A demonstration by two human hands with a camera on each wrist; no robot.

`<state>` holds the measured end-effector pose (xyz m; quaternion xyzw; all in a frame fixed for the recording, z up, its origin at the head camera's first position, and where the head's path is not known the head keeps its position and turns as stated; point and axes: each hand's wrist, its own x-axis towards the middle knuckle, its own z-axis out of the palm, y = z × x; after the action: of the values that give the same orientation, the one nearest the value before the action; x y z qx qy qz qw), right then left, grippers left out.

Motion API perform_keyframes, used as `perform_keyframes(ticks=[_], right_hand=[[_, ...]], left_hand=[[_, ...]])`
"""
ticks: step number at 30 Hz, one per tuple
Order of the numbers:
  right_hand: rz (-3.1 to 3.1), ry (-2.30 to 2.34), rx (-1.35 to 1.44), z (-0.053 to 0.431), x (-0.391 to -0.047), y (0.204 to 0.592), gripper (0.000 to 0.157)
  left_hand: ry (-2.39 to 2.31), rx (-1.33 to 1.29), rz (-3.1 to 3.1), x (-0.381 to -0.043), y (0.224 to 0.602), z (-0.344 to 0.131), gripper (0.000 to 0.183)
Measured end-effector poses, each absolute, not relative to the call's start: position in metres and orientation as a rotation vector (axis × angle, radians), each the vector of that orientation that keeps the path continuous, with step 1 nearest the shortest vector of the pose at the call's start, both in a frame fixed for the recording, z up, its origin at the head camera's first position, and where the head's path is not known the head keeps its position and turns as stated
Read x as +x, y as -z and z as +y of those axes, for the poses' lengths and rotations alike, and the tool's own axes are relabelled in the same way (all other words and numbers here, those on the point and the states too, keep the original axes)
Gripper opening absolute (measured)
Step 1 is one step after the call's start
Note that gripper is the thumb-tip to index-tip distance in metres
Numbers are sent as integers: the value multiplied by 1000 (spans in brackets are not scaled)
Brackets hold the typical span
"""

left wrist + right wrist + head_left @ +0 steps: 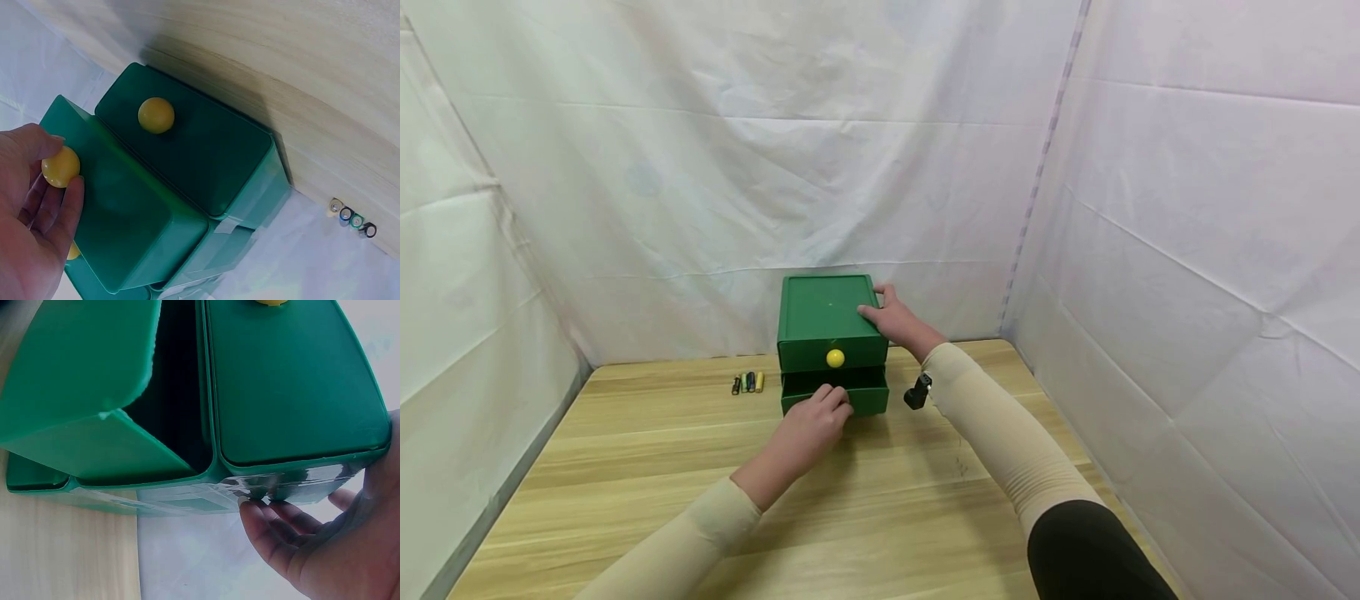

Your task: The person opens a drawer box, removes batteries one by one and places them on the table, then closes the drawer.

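Note:
A green drawer cabinet (827, 304) with yellow knobs stands at the back of the wooden table. Its upper drawer is closed, with a yellow knob (835, 358); the drawer below (868, 402) is pulled partly out. My left hand (812, 425) is at that drawer's front. In the left wrist view, thumb and fingers pinch its yellow knob (60, 167), which the hand hides in the head view. My right hand (902, 321) rests on the cabinet's right upper edge, thumb on top; in the right wrist view its fingertips (250, 509) touch the taped side (275, 481). The open drawer's inside is dark.
Several small batteries (747, 383) lie in a row on the table (662, 450), left of the cabinet. White sheeting (715, 192) hangs behind the table and at both sides. A black device (917, 392) sticks out from the right wrist.

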<state>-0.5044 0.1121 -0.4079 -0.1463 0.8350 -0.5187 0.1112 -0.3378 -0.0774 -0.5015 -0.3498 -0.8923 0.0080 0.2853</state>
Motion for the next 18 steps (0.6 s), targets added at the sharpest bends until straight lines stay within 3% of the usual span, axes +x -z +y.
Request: perform_keyframes(ticks=[18], right_hand=[[2463, 1503, -420, 112, -504, 406, 73]], left_hand=[[-48, -911, -2417, -343, 500, -75, 13]])
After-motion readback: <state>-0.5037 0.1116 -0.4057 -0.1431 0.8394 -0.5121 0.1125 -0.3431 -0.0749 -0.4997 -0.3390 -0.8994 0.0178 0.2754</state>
